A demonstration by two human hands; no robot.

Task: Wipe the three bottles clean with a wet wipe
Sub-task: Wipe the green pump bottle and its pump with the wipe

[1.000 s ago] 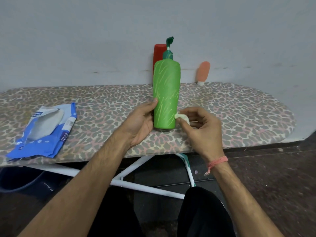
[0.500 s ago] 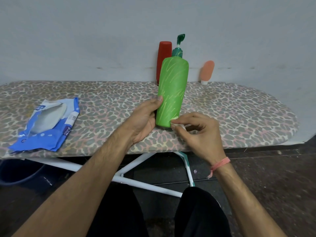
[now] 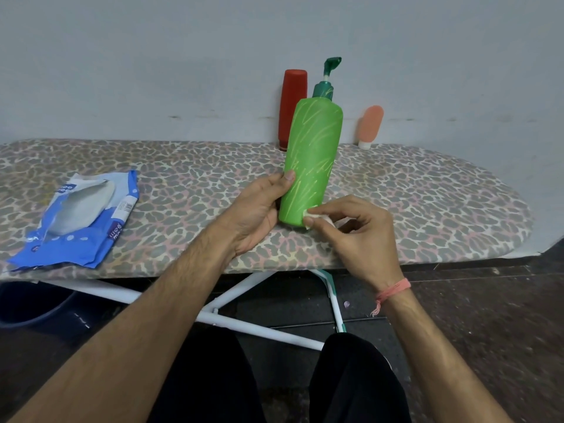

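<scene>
At the far left of the ironing board (image 3: 427, 190), on its leopard-print cover, we see a blue wet-wipe pack (image 3: 76, 221) lying flat, torn open with its pale inside showing. Small white lettering runs along its flap and a barcode label sits near the right edge, but we cannot read either with any certainty.

Moving right, our left hand (image 3: 256, 215) grips the green pump bottle (image 3: 311, 166) low on its left side, thumb laid against the front, the other fingers hidden behind it. The bottle leans slightly to the right, its base near the board's near edge; pale scratch-like streaks cover it and we can read no label. Its dark green pump (image 3: 328, 77) points up.

Behind it, against the wall, stands a red bottle (image 3: 293, 99), plain on the side we see.

Our right hand (image 3: 357, 230) pinches a small wadded white wipe (image 3: 317, 216) between thumb and forefinger and presses it to the green bottle's lower right corner. A pink thread band (image 3: 393, 290) circles that wrist.

Further right, a small peach tube (image 3: 370, 125) stands on its white cap against the wall, unmarked.
</scene>
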